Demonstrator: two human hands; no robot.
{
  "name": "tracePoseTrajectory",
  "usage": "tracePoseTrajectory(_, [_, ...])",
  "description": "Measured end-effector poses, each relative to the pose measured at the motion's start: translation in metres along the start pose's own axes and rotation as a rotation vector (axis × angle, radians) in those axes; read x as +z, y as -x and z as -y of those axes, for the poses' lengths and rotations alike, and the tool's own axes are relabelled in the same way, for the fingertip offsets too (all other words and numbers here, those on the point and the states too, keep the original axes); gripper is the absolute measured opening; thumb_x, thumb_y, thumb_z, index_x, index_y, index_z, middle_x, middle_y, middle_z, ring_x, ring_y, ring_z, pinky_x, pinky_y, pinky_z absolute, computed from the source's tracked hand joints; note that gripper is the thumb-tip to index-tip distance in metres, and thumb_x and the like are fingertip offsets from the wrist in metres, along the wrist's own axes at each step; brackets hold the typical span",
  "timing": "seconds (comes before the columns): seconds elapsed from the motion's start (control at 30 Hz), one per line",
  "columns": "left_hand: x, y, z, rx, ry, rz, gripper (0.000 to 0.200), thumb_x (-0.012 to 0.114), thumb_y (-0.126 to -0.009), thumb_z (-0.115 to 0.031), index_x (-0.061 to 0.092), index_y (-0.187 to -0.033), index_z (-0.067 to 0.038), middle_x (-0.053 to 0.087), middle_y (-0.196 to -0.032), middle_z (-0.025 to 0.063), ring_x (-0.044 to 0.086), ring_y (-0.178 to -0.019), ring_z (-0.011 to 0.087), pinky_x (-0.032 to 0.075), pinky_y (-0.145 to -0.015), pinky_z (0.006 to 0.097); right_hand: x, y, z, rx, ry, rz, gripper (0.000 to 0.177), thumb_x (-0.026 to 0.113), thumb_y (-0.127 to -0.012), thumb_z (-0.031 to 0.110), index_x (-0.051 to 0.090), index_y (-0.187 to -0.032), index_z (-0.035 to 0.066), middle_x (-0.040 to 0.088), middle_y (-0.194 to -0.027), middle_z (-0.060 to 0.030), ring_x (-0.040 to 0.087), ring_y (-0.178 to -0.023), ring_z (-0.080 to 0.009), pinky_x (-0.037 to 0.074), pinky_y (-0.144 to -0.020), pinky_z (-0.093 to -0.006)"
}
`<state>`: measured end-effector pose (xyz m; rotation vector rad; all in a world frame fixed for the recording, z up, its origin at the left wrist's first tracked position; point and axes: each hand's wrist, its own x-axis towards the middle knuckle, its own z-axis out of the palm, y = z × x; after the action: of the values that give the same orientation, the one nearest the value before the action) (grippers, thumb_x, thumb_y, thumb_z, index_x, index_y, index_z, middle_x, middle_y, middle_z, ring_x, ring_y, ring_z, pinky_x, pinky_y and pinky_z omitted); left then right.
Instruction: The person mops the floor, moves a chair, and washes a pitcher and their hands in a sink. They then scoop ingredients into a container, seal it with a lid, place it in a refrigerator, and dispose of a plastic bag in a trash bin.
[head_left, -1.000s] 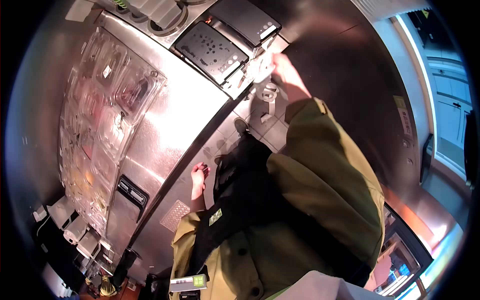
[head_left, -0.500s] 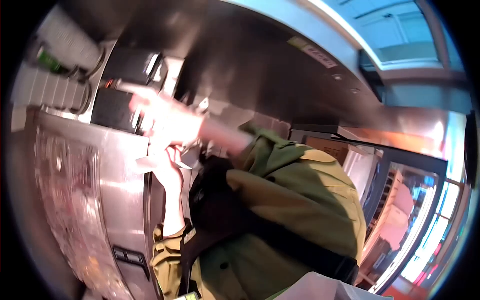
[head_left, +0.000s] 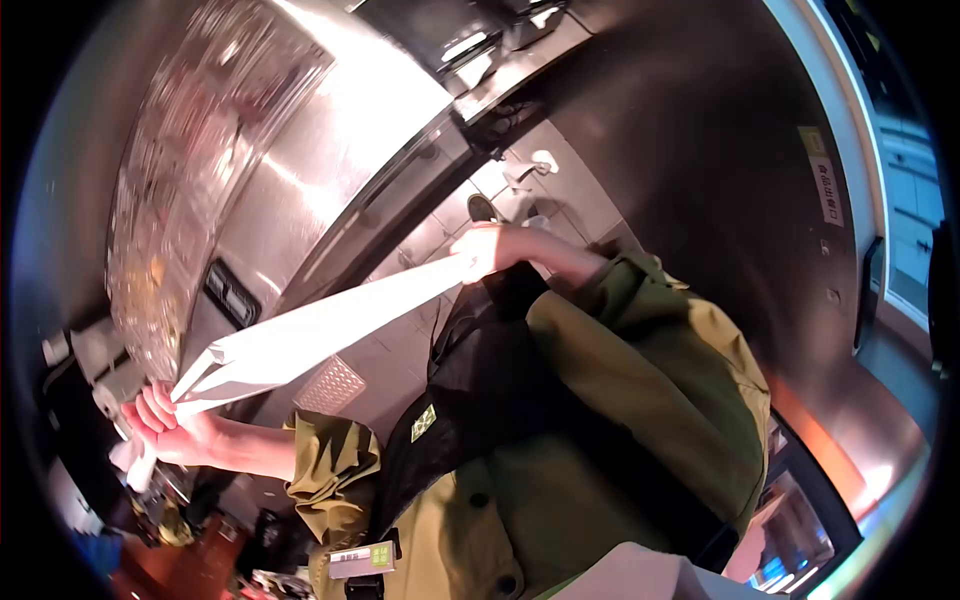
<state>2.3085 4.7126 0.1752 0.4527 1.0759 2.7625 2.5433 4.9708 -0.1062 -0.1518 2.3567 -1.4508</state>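
Note:
A long white sheet (head_left: 320, 335), like thin paper or a flattened bag, stretches between my hands, folded and creased at its left end. My left hand (head_left: 170, 428) closes its fingers around that end, out at the lower left beside the counter. Near the middle of the view, my right hand (head_left: 480, 252) pinches the other end close in front of the black apron (head_left: 465, 350). The sheet slants up from left to right and overlaps the counter's front edge and the floor.
The steel counter (head_left: 330, 130) carries clear-covered food bins (head_left: 200, 170) and a black switch panel (head_left: 231, 293). Black machines (head_left: 430, 35) stand at the top. A dark metal panel (head_left: 700, 130) rises at the right. Below lies a tiled floor (head_left: 575, 180) with a perforated mat (head_left: 330, 386).
My hands, close together by the black machines before, are now far apart with the white sheet stretched between them. The view has turned left along the counter.

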Motion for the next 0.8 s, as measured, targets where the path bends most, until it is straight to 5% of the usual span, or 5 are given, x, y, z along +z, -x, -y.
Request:
tracePoseTrajectory(0.13, [-0.076,0.061,-0.049,0.813,-1.131,-0.639,0.021,0.048,-0.08,-0.016,0.058,-0.085,0.001,0.051,-0.057,0.0023,0.043,-0.047,0.0107,0.035,-0.046,0.021,-0.01,0.012,0.013,0.198,-0.351,-0.061,0.024,0.061,-0.066,0.009,0.058,-0.089,0.002,0.055,-0.082,-0.0072,0.052,-0.076,-0.0174,0.043,-0.067,-0.0285])
tracePoseTrajectory(0.4, [-0.269,0.313,-0.12,0.274,-2.351,-0.644,0.006,0.05,-0.068,-0.005,0.051,-0.073,-0.003,0.051,-0.065,0.0135,0.052,-0.06,0.0329,0.044,-0.054,0.0371,0.089,-0.107,0.199,-0.235,-1.847,0.173,0.02,0.047,-0.079,0.011,0.055,-0.092,-0.002,0.039,-0.123,-0.015,0.024,-0.121,-0.0339,0.025,-0.098,-0.0489])
tracePoseTrajectory(0.57, [-0.324,0.489,-0.143,-0.098,-1.632,-1.325,0.028,0.047,-0.068,-0.012,0.057,-0.091,-0.002,0.06,-0.072,0.017,0.059,-0.075,0.0314,0.044,-0.071,0.039,0.253,-0.208,0.294,-0.013,-1.513,0.639,0.012,0.046,-0.072,0.013,0.05,-0.064,0.004,0.048,-0.057,-0.0052,0.049,-0.052,-0.0151,0.042,-0.051,-0.0278])
tracePoseTrajectory(0.6, [-0.322,0.508,-0.161,-0.195,-1.353,-1.439,0.029,0.047,-0.068,-0.011,0.058,-0.094,-0.003,0.06,-0.081,0.0161,0.059,-0.079,0.026,0.044,-0.071,0.0346,0.283,-0.191,0.344,0.085,-0.998,0.195,0.015,0.049,-0.07,0.016,0.046,-0.059,0.006,0.042,-0.052,-0.0022,0.04,-0.041,-0.0135,0.035,-0.039,-0.0245])
tracePoseTrajectory(0.8, [-0.266,0.471,-0.227,0.191,-0.696,-1.185,0.041,0.048,-0.084,-0.033,0.05,-0.108,0.0,0.056,-0.092,0.0018,0.048,-0.076,0.0097,0.039,-0.069,0.024,0.489,-0.158,0.448,-0.154,-0.746,0.695,0.009,0.049,-0.07,0.008,0.041,-0.065,0.007,0.04,-0.054,0.0,0.034,-0.041,-0.0077,0.03,-0.038,-0.0218])
